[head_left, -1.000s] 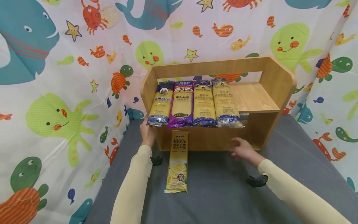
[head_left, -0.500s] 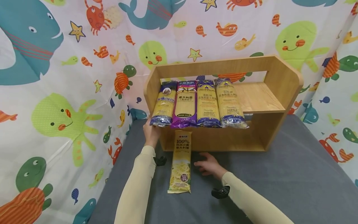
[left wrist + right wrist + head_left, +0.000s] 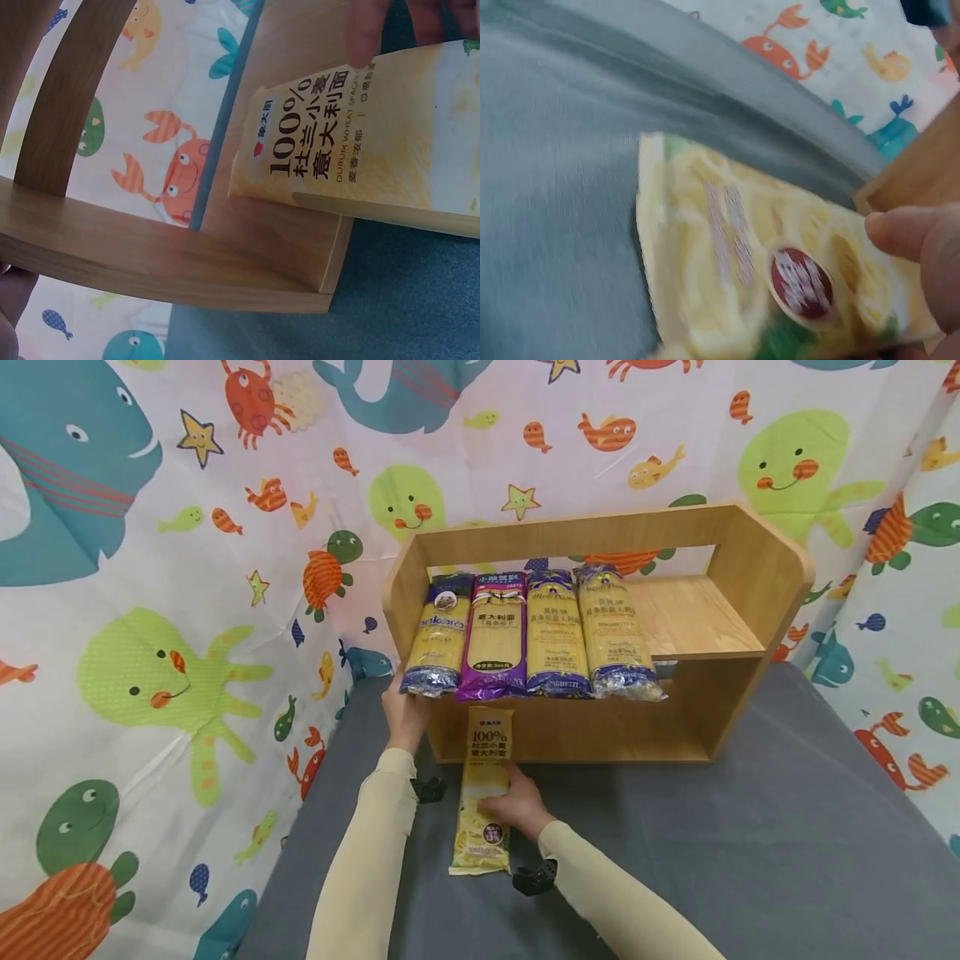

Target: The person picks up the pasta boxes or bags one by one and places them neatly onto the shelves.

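Note:
A yellow pack of spaghetti (image 3: 487, 752) lies on the grey table, its far end over the shelf's bottom board. My right hand (image 3: 521, 802) grips this pack around its middle. In the right wrist view the thumb (image 3: 900, 232) presses on its printed face, while the other fingers are mostly hidden below. My left hand (image 3: 405, 718) holds the left side panel of the wooden shelf (image 3: 600, 527), under the front end of the leftmost pack. Only a bit of that hand (image 3: 15, 300) shows in the left wrist view, against the panel's edge.
Several spaghetti packs stand side by side on the upper board: a blue-ended one (image 3: 438, 635), a purple one (image 3: 495, 635) and blue-and-yellow ones (image 3: 557, 635). Their front ends overhang the board. Bare board (image 3: 690, 614) shows to their right. A patterned cloth (image 3: 187, 693) hangs behind.
My right hand has moved left from beside the shelf's right part to the yellow spaghetti pack and has taken hold of it. The left hand stays at the shelf's side.

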`<state>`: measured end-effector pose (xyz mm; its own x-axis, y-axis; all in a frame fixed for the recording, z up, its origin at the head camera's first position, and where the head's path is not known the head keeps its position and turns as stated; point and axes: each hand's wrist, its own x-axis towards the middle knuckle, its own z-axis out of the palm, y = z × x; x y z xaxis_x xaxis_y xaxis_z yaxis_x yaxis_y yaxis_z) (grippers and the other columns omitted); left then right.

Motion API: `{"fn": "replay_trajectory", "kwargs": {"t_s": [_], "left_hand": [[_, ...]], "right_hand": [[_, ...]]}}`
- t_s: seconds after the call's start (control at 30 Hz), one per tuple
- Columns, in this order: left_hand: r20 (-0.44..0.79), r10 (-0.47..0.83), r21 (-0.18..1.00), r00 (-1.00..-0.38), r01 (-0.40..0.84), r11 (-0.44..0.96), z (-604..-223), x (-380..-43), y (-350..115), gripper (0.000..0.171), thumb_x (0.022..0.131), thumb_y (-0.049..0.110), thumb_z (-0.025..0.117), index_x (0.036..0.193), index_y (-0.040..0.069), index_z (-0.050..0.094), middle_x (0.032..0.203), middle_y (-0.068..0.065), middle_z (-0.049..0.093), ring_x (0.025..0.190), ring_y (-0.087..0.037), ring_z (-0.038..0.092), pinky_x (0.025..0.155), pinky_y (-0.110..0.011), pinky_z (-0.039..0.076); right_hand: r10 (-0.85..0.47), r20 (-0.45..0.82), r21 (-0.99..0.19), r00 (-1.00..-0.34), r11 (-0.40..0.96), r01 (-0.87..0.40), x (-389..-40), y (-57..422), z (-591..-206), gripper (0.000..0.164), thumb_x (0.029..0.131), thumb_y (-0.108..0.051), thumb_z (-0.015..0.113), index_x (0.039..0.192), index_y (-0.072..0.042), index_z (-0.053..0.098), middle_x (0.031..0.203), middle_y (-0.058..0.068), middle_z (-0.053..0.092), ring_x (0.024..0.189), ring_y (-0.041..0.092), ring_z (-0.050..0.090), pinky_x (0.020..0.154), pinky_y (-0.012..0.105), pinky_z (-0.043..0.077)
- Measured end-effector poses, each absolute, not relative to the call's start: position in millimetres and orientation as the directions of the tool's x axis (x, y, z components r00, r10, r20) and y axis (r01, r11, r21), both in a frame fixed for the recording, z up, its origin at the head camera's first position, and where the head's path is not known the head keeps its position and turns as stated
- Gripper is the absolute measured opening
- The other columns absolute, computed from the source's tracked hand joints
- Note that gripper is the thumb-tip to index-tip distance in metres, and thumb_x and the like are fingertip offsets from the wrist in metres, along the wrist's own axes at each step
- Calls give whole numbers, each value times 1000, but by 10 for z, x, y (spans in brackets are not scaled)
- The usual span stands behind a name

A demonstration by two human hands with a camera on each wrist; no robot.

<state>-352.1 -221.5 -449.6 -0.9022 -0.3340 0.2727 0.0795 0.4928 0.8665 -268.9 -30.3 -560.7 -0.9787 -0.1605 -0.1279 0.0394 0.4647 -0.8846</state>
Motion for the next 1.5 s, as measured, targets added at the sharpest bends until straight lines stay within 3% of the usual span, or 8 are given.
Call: {"fn": "replay_trajectory", "kwargs": {"t_s": [0.2,0.43,0.53,0.73,1.0,1.2,1.37,1.5], "left_hand": [[265,-340,868,-902,70,492,-4508,-3526,-2211,57,102,51,51,148,18,50,132,-16,68,108,-36,66,93,-54,56],[256,-336,875,-906,70,479,-4518,-3530,-2187,59,101,54,51,148,18,50,132,-14,67,108,-34,66,94,-53,57],[263,-330,871,-907,76,486,-4521,-3535,-2170,57,102,52,51,147,18,51,127,-15,69,101,-34,66,88,-52,58],[234,-329,890,-915,65,452,-4537,-3521,-2161,59,101,55,51,148,19,50,130,-14,68,101,-32,63,89,-51,57],[228,-318,893,-920,67,446,-4544,-3533,-2167,62,102,58,48,150,20,47,134,-14,66,107,-33,64,94,-52,57],[250,-325,882,-912,76,465,-4537,-3506,-2193,59,103,54,49,150,18,47,133,-14,66,108,-34,64,95,-53,56],[261,-325,877,-909,82,473,-4524,-3505,-2215,59,102,52,51,150,17,47,134,-15,66,110,-35,65,97,-53,56],[278,-318,866,-906,93,492,-4509,-3524,-2232,58,103,50,51,150,17,47,127,-17,69,100,-35,65,90,-52,58]], "right_hand": [[-120,-72,-792,-990,611,-17,-2613,-425,-5603,87,72,-18,87,149,-11,48,111,25,55,93,32,53,75,50,51],[-138,-99,-817,-985,577,1,-2598,-422,-5549,84,71,-5,86,147,-8,50,129,24,62,103,34,57,88,52,53],[-166,-110,-828,-980,560,-2,-2588,-383,-5538,82,70,0,84,145,-7,52,136,24,61,100,33,59,81,48,55],[-194,-142,-844,-971,537,16,-2524,-198,-5569,83,66,4,82,143,-10,57,135,24,61,90,29,56,64,37,52],[-174,-152,-826,-973,562,29,-2425,330,-5588,81,64,5,79,141,-11,60,137,23,61,93,27,55,65,32,48],[-159,-161,-862,-974,503,61,-2298,862,-5599,78,66,10,77,141,-7,60,127,23,65,83,23,58,59,31,49],[-228,-137,-888,-964,460,17,-2157,1379,-5618,78,70,10,75,144,2,53,136,31,60,89,20,63,68,28,52],[-277,-190,-928,-942,364,81,-2019,1772,-5635,82,75,11,72,151,6,42,140,36,55,92,22,68,71,32,58]]}}
